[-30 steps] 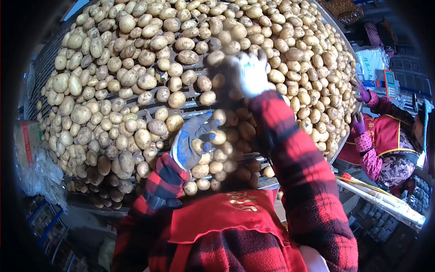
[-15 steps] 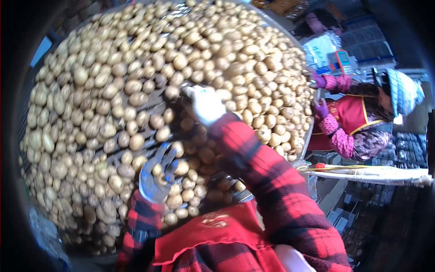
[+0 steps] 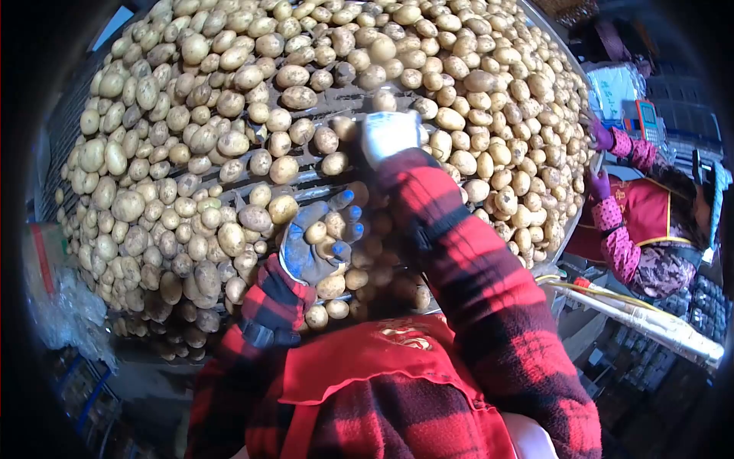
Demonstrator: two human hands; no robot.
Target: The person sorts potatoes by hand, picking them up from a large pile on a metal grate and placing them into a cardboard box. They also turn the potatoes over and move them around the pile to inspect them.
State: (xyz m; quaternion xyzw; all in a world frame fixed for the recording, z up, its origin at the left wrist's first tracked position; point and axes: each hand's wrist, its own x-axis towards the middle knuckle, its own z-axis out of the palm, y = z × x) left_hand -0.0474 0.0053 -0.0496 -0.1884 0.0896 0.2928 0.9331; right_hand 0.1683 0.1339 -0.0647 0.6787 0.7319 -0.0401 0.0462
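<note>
Many potatoes (image 3: 229, 239) of mixed sizes cover a slatted sorting table (image 3: 317, 187), its dark slats showing through in the middle. My left hand (image 3: 315, 243), in a grey glove with blue fingertips, is turned palm up. Its fingers curl around a couple of small potatoes (image 3: 316, 232). Farther out, my right hand (image 3: 391, 136) wears a white glove and reaches over the slats. Near its fingers lie a potato (image 3: 384, 100) and a browner one (image 3: 344, 127). The right fingers are blurred and mostly hidden, so any grip there cannot be made out.
Across the table's right edge, a co-worker (image 3: 650, 222) in a red apron and purple gloves stands near the potatoes. A white bag (image 3: 615, 92) and an orange-framed device (image 3: 647, 118) sit beyond. Clear plastic (image 3: 76, 314) hangs at the left; a wrapped pole (image 3: 642, 314) juts out at the right.
The view has shifted, so the table and co-worker appear farther right. My left hand has curled more around small potatoes. My right hand still reaches over the slats, which show more bare surface.
</note>
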